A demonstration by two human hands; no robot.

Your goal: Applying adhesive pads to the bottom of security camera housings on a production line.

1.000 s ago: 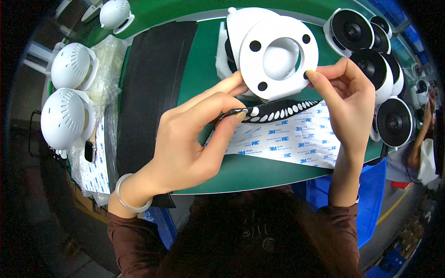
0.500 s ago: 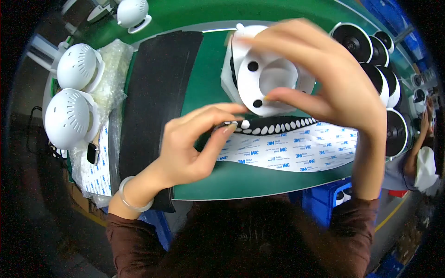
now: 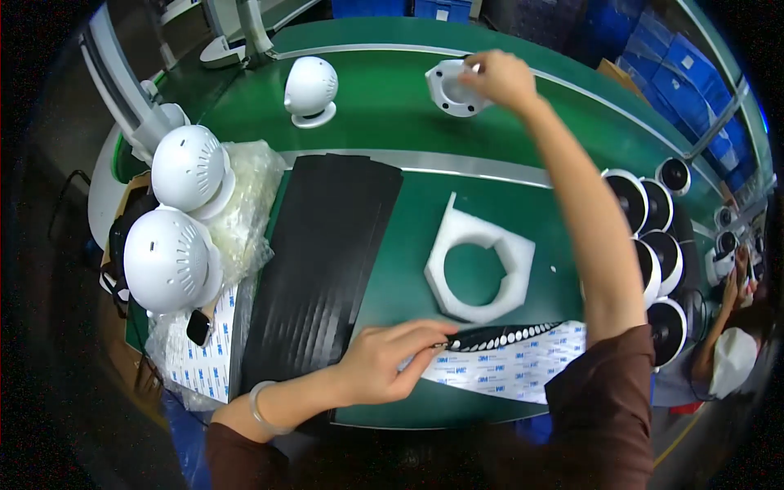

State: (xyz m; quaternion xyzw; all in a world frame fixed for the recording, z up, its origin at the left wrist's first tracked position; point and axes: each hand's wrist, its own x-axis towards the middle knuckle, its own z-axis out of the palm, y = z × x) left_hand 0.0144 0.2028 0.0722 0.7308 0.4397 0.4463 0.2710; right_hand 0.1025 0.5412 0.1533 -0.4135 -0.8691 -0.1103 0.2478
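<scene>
My left hand [image 3: 388, 363] pinches the end of a black strip with a row of white ovals [image 3: 508, 336], low over the green table. The strip adjoins a white backing sheet with blue print [image 3: 490, 371]. Far ahead, my right hand [image 3: 505, 80] grips the rim of a white housing [image 3: 441, 86], over the green conveyor belt. Its base faces me, with black round pads round a hollow middle. On the table between my arms lies a white foam ring [image 3: 523, 273], with the green surface showing through its hole.
Black sheets [image 3: 327, 245] lie left of the foam. White domed devices [image 3: 167, 265] stand on bubble wrap [image 3: 245, 212] at the left, another [image 3: 312, 90] on the belt. Round black-faced units [image 3: 665, 327] are grouped at right. A co-worker [image 3: 727, 351] sits beyond them.
My right hand has carried the white housing off the foam ring and away to the conveyor belt. My left hand keeps its pinch on the strip. The view has shifted to show more of the belt.
</scene>
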